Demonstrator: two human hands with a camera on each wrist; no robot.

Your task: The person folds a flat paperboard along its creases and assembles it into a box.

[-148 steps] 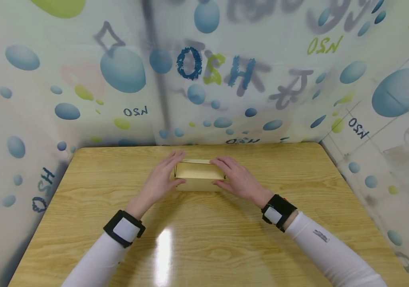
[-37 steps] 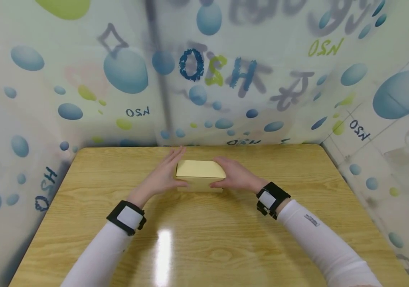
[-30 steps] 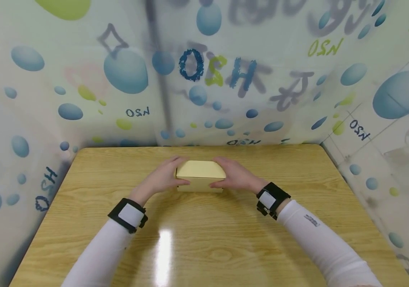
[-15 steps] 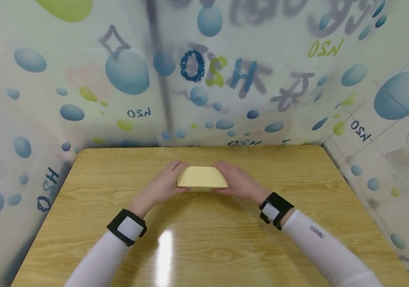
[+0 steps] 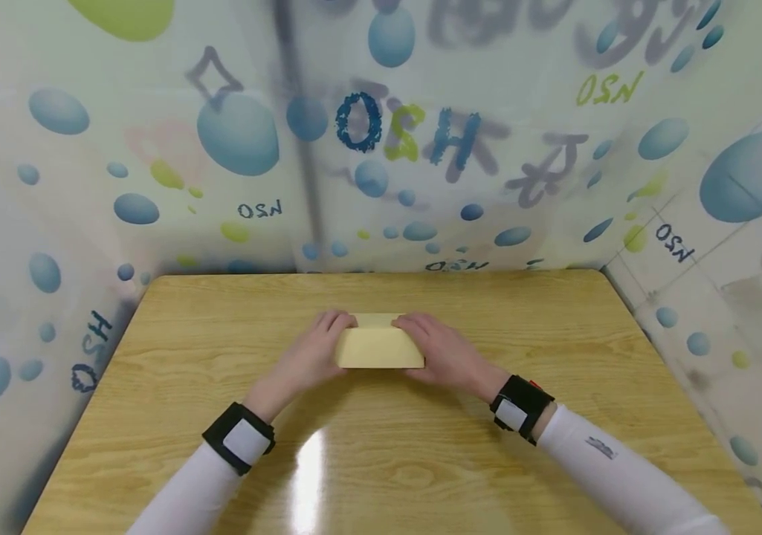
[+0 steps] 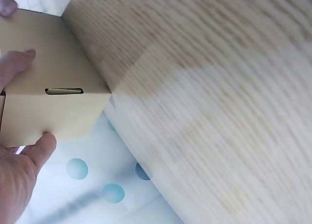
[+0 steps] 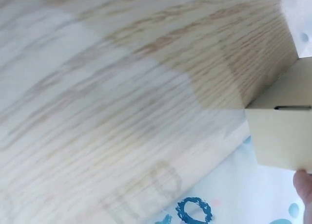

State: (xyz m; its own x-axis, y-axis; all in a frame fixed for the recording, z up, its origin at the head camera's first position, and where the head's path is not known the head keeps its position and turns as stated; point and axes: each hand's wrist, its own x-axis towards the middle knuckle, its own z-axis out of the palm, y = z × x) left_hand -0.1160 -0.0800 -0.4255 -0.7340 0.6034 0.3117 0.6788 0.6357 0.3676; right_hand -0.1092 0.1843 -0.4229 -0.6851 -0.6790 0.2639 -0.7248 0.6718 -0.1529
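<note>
A small tan cardboard box (image 5: 381, 348) is at the middle of the far half of the table, tipped so its flat top leans toward me. My left hand (image 5: 308, 357) grips its left end, with fingers over the far upper edge and thumb low at the near side. My right hand (image 5: 449, 355) grips the right end in the same way. In the left wrist view, a narrow slot shows along an edge of the box (image 6: 53, 70), and fingertips press its faces. In the right wrist view, one fingertip touches the box (image 7: 278, 139); most of the hand lies outside that frame.
The wood-grain table (image 5: 381, 461) has its far edge close behind the box. A backdrop (image 5: 233, 223) printed with blue and green drops rises behind and along both sides. Black straps (image 5: 239, 438) sit on both wrists.
Earlier the box's lid stood partly raised at the back; later it lay flat. Since then both hands have tipped the box toward me. The left fingers, straight before, have curled over its edge.
</note>
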